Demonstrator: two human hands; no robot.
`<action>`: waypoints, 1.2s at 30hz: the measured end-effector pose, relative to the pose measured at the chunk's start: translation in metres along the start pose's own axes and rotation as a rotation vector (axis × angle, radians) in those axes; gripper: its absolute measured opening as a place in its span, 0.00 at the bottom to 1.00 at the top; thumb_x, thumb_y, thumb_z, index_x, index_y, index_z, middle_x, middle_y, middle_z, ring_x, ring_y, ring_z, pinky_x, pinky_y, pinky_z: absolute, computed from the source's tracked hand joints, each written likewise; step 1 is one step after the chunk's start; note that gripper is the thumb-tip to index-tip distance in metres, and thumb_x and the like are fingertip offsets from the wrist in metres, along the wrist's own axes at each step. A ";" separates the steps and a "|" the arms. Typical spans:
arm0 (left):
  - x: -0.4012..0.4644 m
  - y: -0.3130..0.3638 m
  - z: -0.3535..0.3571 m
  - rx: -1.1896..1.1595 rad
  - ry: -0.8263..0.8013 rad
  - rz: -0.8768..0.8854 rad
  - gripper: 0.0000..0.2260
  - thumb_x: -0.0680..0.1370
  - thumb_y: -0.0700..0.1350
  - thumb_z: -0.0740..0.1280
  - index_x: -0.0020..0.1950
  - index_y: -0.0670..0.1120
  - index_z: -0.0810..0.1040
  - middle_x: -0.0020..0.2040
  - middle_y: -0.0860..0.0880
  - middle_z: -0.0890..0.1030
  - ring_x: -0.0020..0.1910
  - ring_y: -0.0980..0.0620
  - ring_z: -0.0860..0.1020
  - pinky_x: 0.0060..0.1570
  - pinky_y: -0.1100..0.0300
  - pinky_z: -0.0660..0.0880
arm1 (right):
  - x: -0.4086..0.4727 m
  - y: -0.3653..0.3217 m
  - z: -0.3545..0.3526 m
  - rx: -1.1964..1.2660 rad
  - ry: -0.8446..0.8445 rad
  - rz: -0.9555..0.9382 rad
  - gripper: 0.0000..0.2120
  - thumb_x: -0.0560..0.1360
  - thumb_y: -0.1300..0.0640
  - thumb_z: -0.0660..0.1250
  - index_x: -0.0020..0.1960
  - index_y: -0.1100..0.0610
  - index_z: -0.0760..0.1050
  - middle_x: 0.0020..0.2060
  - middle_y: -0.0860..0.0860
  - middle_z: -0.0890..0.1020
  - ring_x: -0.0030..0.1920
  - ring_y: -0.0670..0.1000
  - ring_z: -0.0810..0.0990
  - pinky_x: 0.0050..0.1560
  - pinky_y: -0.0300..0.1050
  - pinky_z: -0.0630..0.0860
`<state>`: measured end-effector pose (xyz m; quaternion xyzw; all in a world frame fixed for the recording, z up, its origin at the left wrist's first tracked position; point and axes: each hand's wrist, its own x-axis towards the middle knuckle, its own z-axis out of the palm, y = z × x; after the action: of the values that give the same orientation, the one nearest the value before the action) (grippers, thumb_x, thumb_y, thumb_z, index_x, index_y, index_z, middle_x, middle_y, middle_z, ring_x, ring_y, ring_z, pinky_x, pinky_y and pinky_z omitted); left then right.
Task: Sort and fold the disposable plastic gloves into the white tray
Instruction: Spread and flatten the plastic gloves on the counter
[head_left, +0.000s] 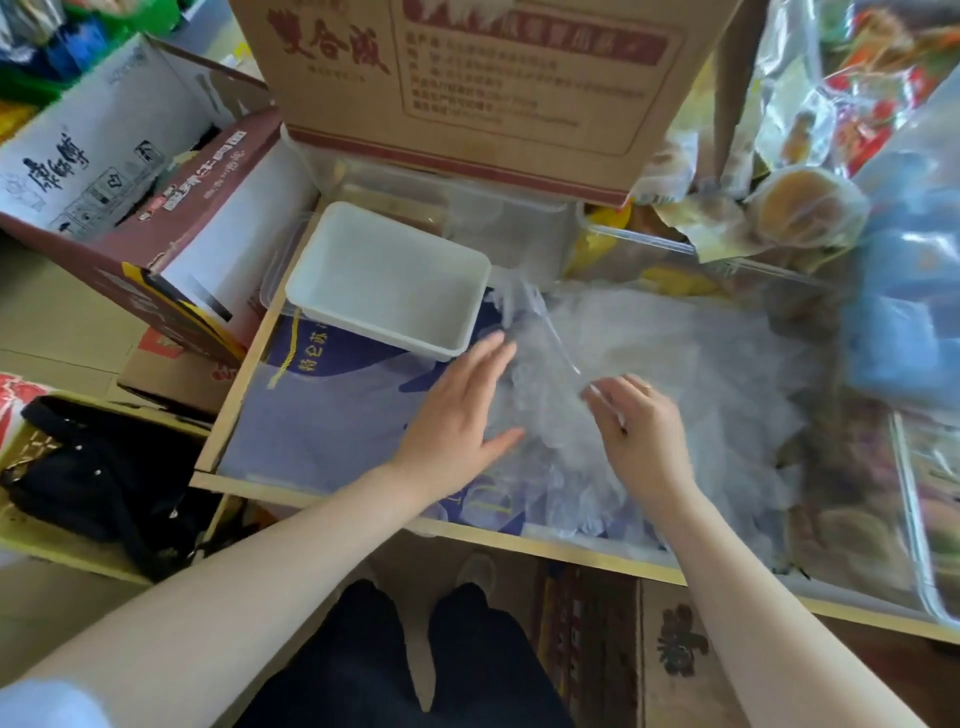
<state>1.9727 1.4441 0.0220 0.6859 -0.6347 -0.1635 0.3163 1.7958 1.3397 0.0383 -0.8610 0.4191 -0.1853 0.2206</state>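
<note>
A heap of clear disposable plastic gloves (665, 364) lies on a blue-printed board across the middle and right. The white tray (332, 260) stands at the board's far left corner; its inside looks bare. My left hand (462, 415) lies flat with straight fingers on the near-left part of the heap, pressing a glove (540, 395) down. My right hand (634, 431) is just to its right, fingers curled, pinching a thin edge of clear glove plastic that stretches up toward the tray's corner.
A big brown carton (467, 83) stands behind the tray. White and maroon boxes (156, 208) crowd the left. Bagged snacks and blue packs (914, 291) pile up on the right. A black bag (98, 478) sits low left. The board's wooden front edge (519, 540) runs above my knees.
</note>
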 end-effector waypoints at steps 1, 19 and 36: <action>0.010 0.011 0.000 -0.046 0.046 -0.014 0.38 0.72 0.54 0.69 0.74 0.40 0.56 0.74 0.40 0.59 0.73 0.49 0.55 0.71 0.60 0.53 | 0.000 -0.007 -0.011 0.150 -0.073 0.023 0.10 0.77 0.58 0.63 0.41 0.61 0.79 0.35 0.53 0.80 0.36 0.51 0.77 0.39 0.43 0.72; 0.013 0.011 -0.012 -1.515 0.169 -0.984 0.07 0.77 0.38 0.64 0.54 0.46 0.74 0.42 0.48 0.82 0.37 0.54 0.83 0.39 0.62 0.80 | 0.008 -0.009 -0.019 1.235 -0.532 0.656 0.12 0.72 0.73 0.63 0.52 0.60 0.72 0.46 0.56 0.82 0.40 0.51 0.82 0.42 0.43 0.80; -0.052 -0.005 -0.079 -0.132 -0.289 0.037 0.52 0.69 0.54 0.73 0.67 0.69 0.29 0.70 0.68 0.28 0.72 0.65 0.35 0.67 0.76 0.45 | 0.023 -0.127 -0.012 1.091 -0.081 0.623 0.16 0.76 0.65 0.64 0.60 0.51 0.67 0.24 0.50 0.79 0.23 0.47 0.75 0.24 0.38 0.73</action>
<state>2.0190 1.5123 0.0684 0.6212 -0.6741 -0.2959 0.2687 1.8846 1.3885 0.1200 -0.4684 0.4867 -0.2666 0.6875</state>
